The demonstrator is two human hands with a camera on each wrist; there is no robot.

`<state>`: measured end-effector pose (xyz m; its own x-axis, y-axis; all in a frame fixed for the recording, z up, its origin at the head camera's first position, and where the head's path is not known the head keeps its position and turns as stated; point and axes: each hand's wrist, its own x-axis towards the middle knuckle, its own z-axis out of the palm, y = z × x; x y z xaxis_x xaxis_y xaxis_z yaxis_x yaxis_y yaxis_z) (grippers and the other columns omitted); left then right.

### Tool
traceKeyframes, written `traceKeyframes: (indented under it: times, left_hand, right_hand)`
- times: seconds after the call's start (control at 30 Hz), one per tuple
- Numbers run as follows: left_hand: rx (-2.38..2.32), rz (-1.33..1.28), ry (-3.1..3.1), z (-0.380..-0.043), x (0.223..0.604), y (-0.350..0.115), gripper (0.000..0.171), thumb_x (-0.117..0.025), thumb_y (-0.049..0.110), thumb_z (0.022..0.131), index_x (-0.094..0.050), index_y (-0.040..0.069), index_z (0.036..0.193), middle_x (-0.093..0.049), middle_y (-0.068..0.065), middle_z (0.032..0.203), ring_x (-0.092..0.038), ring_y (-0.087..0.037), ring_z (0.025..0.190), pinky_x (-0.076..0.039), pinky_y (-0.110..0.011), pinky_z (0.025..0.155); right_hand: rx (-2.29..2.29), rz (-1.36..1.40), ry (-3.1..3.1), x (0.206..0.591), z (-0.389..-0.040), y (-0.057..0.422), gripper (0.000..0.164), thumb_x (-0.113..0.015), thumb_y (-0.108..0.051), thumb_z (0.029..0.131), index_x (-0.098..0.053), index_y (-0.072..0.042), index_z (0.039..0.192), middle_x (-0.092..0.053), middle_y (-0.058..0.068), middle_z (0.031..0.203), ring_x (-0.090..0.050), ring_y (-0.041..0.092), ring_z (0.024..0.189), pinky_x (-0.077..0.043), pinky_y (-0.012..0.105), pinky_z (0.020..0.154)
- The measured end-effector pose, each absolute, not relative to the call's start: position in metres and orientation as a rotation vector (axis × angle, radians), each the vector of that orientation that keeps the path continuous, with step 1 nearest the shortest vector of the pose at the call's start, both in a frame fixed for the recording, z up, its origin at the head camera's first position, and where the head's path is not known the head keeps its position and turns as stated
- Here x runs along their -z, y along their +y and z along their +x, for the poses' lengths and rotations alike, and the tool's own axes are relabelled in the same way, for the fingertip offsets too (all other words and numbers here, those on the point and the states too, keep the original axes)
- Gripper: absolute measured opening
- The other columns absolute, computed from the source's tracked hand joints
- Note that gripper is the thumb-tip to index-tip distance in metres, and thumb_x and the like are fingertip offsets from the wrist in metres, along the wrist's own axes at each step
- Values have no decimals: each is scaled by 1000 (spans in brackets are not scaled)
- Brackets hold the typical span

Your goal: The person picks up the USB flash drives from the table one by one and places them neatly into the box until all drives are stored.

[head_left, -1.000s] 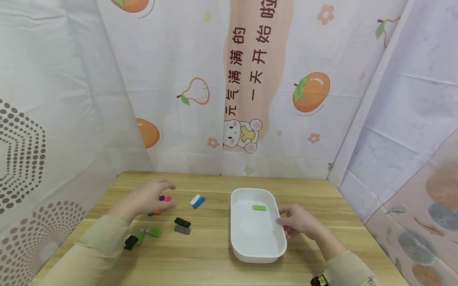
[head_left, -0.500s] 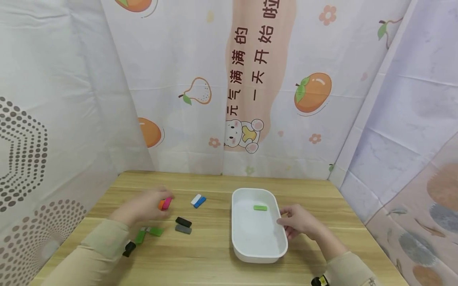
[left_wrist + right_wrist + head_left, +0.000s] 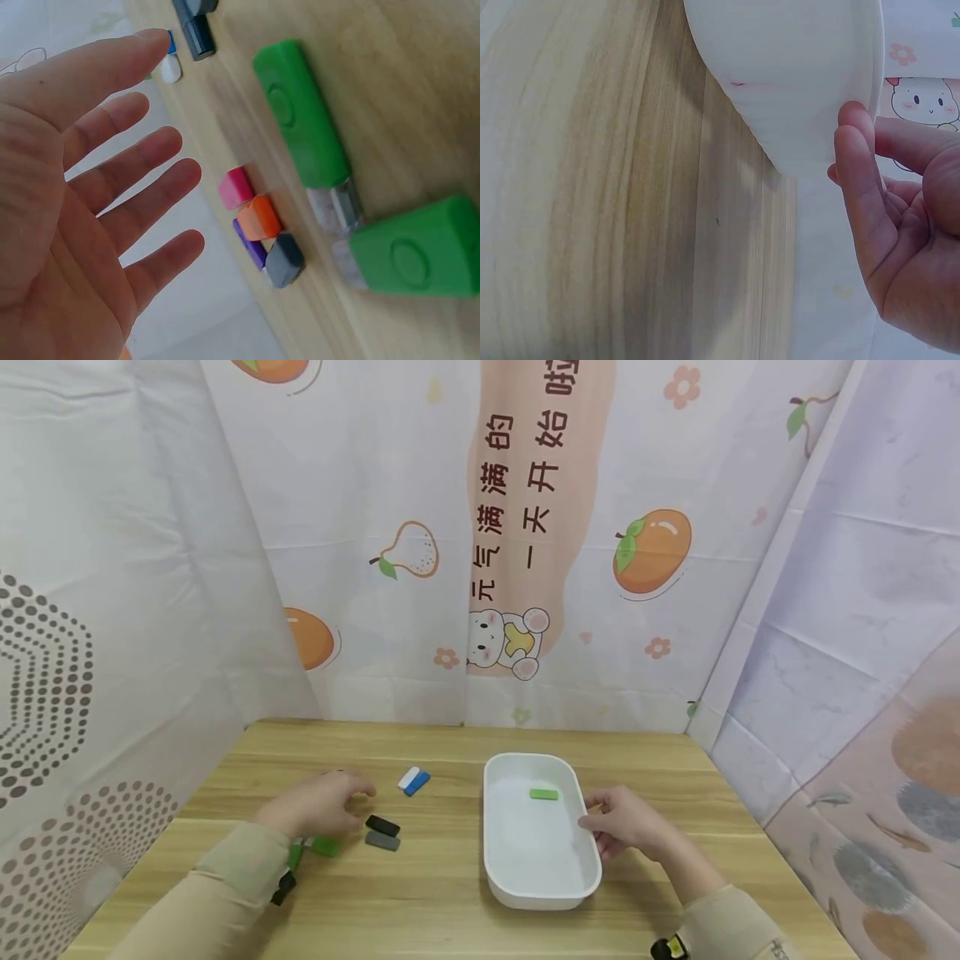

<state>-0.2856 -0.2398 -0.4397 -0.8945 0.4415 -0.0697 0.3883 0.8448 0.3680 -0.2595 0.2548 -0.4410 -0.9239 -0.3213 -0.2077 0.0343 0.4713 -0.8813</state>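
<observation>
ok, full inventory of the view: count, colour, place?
table: 1, wood-toned, beneath everything
bin: 1, white, right of centre
lone stick: 1, light green, inside bin
silver-ended sticks, probably USB drives: 2, green, left
small pieces: 4, pink, orange, purple, dark grey, clustered left
farther sticks: 2, white and blue, left of bin
nearer sticks: 2, black and grey, left of bin
printed cloth: count unclear, mostly white, behind and beside table
sleeves: 2, beige, both forearms
wrist devices: 2, mostly black, near sleeve ends
left hand: 1, bare, table's left side
right hand: 1, bare, gripping bin's right rim
</observation>
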Motion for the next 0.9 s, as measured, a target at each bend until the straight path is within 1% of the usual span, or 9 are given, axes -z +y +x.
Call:
traceKeyframes:
  times: [0.07, 0.1, 0.17, 0.27, 0.33, 0.47, 0.67, 0.8, 0.9]
  left_hand:
    - [-522, 633, 2860, -287, 443, -238, 48, -85, 19, 81, -69, 15, 126, -64, -2, 130, -57, -30, 125, -46, -53, 102]
    - [-521, 641, 2854, -287, 445, -237, 48, -86, 19, 81, -69, 14, 126, -65, -2, 129, -57, -31, 125, -45, -54, 103]
    - [-524, 661, 2845, -289, 448, -236, 48, -87, 17, 80, -70, 12, 124, -66, -3, 127, -59, -30, 122, -46, -54, 102]
    - [-523, 676, 2840, -291, 452, -235, 46, -87, 15, 78, -71, 12, 121, -68, -2, 122, -61, -28, 117, -48, -53, 100]
    - [-516, 683, 2839, -292, 455, -234, 42, -87, 13, 78, -72, 13, 118, -68, 0, 119, -62, -26, 113, -49, -52, 98]
    - [-503, 716, 2828, -295, 457, -233, 33, -87, 11, 78, -75, 18, 108, -68, 5, 108, -62, -20, 102, -51, -49, 92]
    - [-484, 738, 2841, -295, 458, -231, 26, -87, 9, 78, -75, 22, 97, -67, 7, 105, -61, -17, 98, -52, -46, 88]
    - [-454, 721, 2851, -295, 459, -230, 23, -86, 8, 79, -76, 25, 91, -63, 9, 98, -56, -13, 87, -48, -39, 77]
    - [-445, 726, 2859, -296, 460, -229, 22, -86, 9, 79, -76, 26, 89, -61, 10, 95, -52, -14, 81, -45, -37, 71]
  right_hand:
    - [1437, -240, 2378, 441, -260, 255, 42, -68, -5, 95, -56, 14, 130, -65, 14, 70, -65, 17, 54, -59, 38, 52]
    - [1438, -240, 2377, 441, -260, 255, 42, -68, -5, 95, -56, 14, 130, -65, 13, 70, -65, 17, 54, -59, 38, 52]
    - [1442, -241, 2375, 441, -260, 255, 42, -68, -5, 95, -55, 14, 130, -65, 13, 70, -65, 18, 54, -59, 37, 52]
    - [1450, -237, 2367, 442, -261, 256, 41, -69, -5, 94, -56, 14, 129, -65, 13, 70, -65, 18, 54, -58, 37, 52]
    - [1457, -235, 2359, 442, -261, 256, 40, -69, -5, 94, -56, 14, 127, -65, 13, 71, -65, 18, 54, -58, 37, 52]
    - [1465, -237, 2346, 442, -260, 256, 39, -69, -5, 94, -56, 14, 126, -65, 13, 71, -65, 18, 54, -58, 37, 52]
    - [1469, -241, 2345, 442, -259, 256, 40, -69, -6, 95, -56, 15, 127, -65, 13, 70, -65, 18, 54, -58, 37, 51]
    - [1467, -240, 2345, 443, -260, 256, 41, -69, -6, 94, -56, 14, 127, -65, 13, 70, -65, 18, 53, -58, 36, 51]
    - [1456, -242, 2354, 442, -260, 256, 40, -69, -6, 94, -57, 14, 127, -65, 13, 70, -65, 18, 53, -58, 36, 51]
